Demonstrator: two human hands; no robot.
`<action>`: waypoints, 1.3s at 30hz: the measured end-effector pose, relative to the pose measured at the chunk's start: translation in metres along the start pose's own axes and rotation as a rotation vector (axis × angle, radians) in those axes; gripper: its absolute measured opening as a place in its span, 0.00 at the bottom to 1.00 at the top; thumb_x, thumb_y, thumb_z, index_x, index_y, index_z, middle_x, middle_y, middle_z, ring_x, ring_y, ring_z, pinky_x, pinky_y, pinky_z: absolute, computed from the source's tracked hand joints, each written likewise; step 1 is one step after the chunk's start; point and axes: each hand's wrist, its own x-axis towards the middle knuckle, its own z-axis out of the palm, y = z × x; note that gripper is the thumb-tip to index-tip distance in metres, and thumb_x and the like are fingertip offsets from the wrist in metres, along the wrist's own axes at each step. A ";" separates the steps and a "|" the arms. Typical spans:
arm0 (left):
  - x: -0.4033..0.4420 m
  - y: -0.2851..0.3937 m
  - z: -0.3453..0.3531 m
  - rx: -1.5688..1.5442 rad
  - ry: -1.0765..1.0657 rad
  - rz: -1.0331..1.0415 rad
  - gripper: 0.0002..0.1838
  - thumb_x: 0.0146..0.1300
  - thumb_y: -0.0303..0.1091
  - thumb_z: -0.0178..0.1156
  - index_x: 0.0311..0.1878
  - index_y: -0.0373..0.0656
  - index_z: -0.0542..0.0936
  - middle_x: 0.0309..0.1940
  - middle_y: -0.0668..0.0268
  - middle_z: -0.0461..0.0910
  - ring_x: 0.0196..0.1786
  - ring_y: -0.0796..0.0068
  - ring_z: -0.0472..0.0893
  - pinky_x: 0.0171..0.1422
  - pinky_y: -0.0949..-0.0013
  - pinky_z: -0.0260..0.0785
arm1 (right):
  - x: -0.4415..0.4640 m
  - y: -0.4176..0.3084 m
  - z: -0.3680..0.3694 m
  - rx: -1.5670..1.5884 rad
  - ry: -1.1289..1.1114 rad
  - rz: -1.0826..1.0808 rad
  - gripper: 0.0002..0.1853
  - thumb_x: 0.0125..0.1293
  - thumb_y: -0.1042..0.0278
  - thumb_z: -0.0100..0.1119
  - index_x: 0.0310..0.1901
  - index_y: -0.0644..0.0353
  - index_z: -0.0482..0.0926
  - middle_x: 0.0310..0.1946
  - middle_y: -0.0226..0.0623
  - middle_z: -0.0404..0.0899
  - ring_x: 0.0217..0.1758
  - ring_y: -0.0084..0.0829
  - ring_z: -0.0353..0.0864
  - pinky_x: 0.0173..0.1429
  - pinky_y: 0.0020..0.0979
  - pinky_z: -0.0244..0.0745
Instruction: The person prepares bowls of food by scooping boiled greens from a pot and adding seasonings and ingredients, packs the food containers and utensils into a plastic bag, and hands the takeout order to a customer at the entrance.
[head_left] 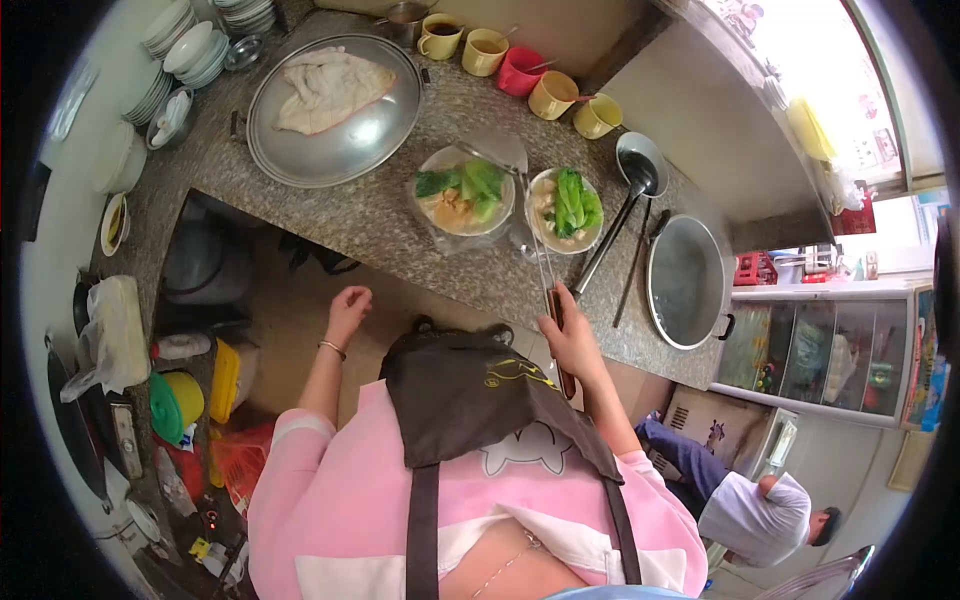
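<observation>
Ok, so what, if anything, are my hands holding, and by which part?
Your right hand grips a long metal utensil by its brown handle. Your left hand appears to hold nothing.

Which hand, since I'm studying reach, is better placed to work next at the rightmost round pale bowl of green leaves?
Likely the right hand: it grips a brown-handled metal utensil extending beside the bowl. The left hand is farther off, apparently empty.

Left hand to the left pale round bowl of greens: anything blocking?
Nothing visible blocks the left hand; bare speckled grey stone counter lies before the bowl. The right hand's blurred brown-handled metal tool overlaps the bowl's upper-right edge in view.
</observation>
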 end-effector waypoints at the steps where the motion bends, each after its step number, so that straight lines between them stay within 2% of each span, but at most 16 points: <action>1: 0.007 0.006 -0.006 -0.009 0.019 0.026 0.09 0.62 0.37 0.59 0.41 0.43 0.78 0.30 0.72 0.78 0.32 0.83 0.76 0.33 0.79 0.66 | 0.003 0.000 0.001 -0.075 0.022 -0.039 0.31 0.62 0.65 0.51 0.65 0.70 0.56 0.23 0.38 0.74 0.19 0.26 0.71 0.24 0.31 0.68; 5: 0.055 0.066 -0.038 0.027 0.122 0.255 0.09 0.61 0.34 0.60 0.41 0.40 0.79 0.32 0.72 0.78 0.34 0.83 0.75 0.37 0.79 0.67 | 0.008 -0.002 -0.002 0.039 -0.025 0.016 0.32 0.63 0.66 0.51 0.66 0.68 0.55 0.22 0.35 0.72 0.17 0.25 0.70 0.23 0.29 0.66; 7: 0.084 0.106 -0.050 0.108 0.230 0.458 0.10 0.62 0.34 0.60 0.42 0.38 0.78 0.37 0.68 0.80 0.41 0.78 0.77 0.48 0.73 0.69 | 0.010 0.009 -0.001 0.340 0.020 0.016 0.30 0.63 0.67 0.49 0.66 0.65 0.56 0.20 0.30 0.67 0.15 0.22 0.65 0.20 0.25 0.61; 9: 0.101 0.160 -0.053 0.143 0.283 0.557 0.12 0.62 0.34 0.60 0.45 0.38 0.78 0.37 0.66 0.80 0.42 0.75 0.77 0.51 0.72 0.68 | 0.006 0.001 -0.015 0.608 0.016 0.071 0.29 0.64 0.67 0.48 0.66 0.64 0.57 0.20 0.28 0.64 0.14 0.20 0.62 0.19 0.24 0.59; 11: 0.138 0.191 -0.059 0.320 0.341 0.680 0.15 0.60 0.35 0.61 0.48 0.39 0.76 0.45 0.61 0.78 0.49 0.68 0.75 0.56 0.68 0.66 | 0.001 0.007 -0.034 1.030 0.023 0.103 0.27 0.65 0.67 0.45 0.66 0.60 0.58 0.19 0.25 0.59 0.13 0.17 0.57 0.17 0.21 0.54; 14: 0.180 0.245 -0.051 0.746 0.440 0.816 0.24 0.57 0.36 0.62 0.56 0.38 0.72 0.53 0.55 0.72 0.56 0.59 0.72 0.61 0.61 0.63 | 0.004 0.040 -0.062 1.215 0.210 0.010 0.26 0.66 0.68 0.44 0.66 0.60 0.58 0.20 0.25 0.60 0.13 0.17 0.58 0.17 0.21 0.55; 16: 0.203 0.273 -0.043 1.067 0.546 0.719 0.29 0.56 0.41 0.62 0.61 0.42 0.69 0.58 0.52 0.68 0.59 0.54 0.70 0.62 0.57 0.63 | 0.024 0.072 -0.079 0.934 0.505 0.024 0.27 0.66 0.69 0.45 0.66 0.60 0.57 0.19 0.25 0.61 0.13 0.18 0.59 0.17 0.22 0.56; 18: 0.284 0.259 -0.068 1.280 0.589 0.895 0.35 0.55 0.45 0.62 0.65 0.47 0.65 0.61 0.49 0.64 0.62 0.51 0.67 0.63 0.55 0.63 | 0.050 0.102 -0.101 0.702 0.633 0.021 0.28 0.65 0.69 0.47 0.67 0.60 0.56 0.20 0.26 0.64 0.14 0.19 0.63 0.18 0.23 0.59; 20: 0.271 0.293 -0.048 1.222 0.431 0.546 0.36 0.56 0.44 0.62 0.67 0.48 0.62 0.63 0.48 0.62 0.64 0.49 0.66 0.65 0.54 0.62 | 0.081 0.138 -0.122 0.539 0.662 0.090 0.31 0.64 0.66 0.51 0.67 0.61 0.55 0.24 0.31 0.71 0.18 0.21 0.67 0.22 0.25 0.63; 23: 0.286 0.307 -0.047 1.300 0.408 0.506 0.36 0.56 0.45 0.62 0.65 0.41 0.64 0.61 0.50 0.66 0.64 0.49 0.66 0.67 0.57 0.59 | 0.143 0.195 -0.133 0.098 0.805 0.164 0.32 0.59 0.64 0.56 0.66 0.59 0.58 0.38 0.46 0.79 0.37 0.42 0.79 0.41 0.38 0.72; 24: 0.280 0.317 -0.043 1.272 0.380 0.450 0.36 0.55 0.45 0.62 0.65 0.40 0.64 0.62 0.50 0.66 0.64 0.50 0.66 0.67 0.58 0.58 | 0.156 0.197 -0.130 -0.086 0.938 -0.017 0.31 0.57 0.67 0.56 0.63 0.61 0.61 0.28 0.44 0.76 0.27 0.33 0.76 0.34 0.34 0.71; 25: 0.287 0.315 -0.046 1.312 0.411 0.455 0.35 0.56 0.45 0.61 0.63 0.37 0.65 0.62 0.48 0.66 0.64 0.50 0.66 0.67 0.58 0.58 | 0.151 0.167 -0.131 -0.042 0.871 0.123 0.32 0.55 0.67 0.57 0.63 0.61 0.62 0.31 0.48 0.77 0.34 0.37 0.79 0.42 0.35 0.72; 28: 0.315 0.307 -0.057 1.299 0.493 0.490 0.32 0.56 0.45 0.59 0.59 0.30 0.69 0.58 0.44 0.70 0.61 0.50 0.69 0.66 0.57 0.59 | 0.165 0.171 -0.122 0.037 0.910 0.200 0.33 0.56 0.67 0.58 0.64 0.61 0.61 0.34 0.48 0.78 0.37 0.37 0.79 0.44 0.34 0.72; 33: 0.286 0.320 -0.070 1.237 0.497 0.550 0.31 0.55 0.42 0.60 0.56 0.26 0.70 0.55 0.43 0.72 0.59 0.47 0.70 0.64 0.59 0.60 | 0.122 0.232 -0.153 0.214 1.208 0.256 0.31 0.58 0.65 0.60 0.63 0.61 0.62 0.41 0.47 0.80 0.42 0.39 0.80 0.47 0.36 0.73; 35: 0.273 0.328 -0.087 1.122 0.469 0.577 0.30 0.55 0.41 0.59 0.56 0.26 0.70 0.55 0.42 0.72 0.58 0.47 0.71 0.64 0.59 0.61 | 0.079 0.259 -0.179 0.106 1.089 0.474 0.31 0.58 0.64 0.60 0.64 0.59 0.63 0.44 0.48 0.79 0.44 0.40 0.80 0.48 0.36 0.73; 39: 0.224 0.342 -0.101 1.224 0.595 0.721 0.30 0.56 0.42 0.59 0.56 0.27 0.71 0.55 0.42 0.72 0.58 0.47 0.71 0.63 0.60 0.60 | 0.035 0.323 -0.219 -0.227 0.849 0.463 0.29 0.58 0.62 0.59 0.62 0.53 0.65 0.42 0.46 0.80 0.44 0.44 0.80 0.48 0.39 0.74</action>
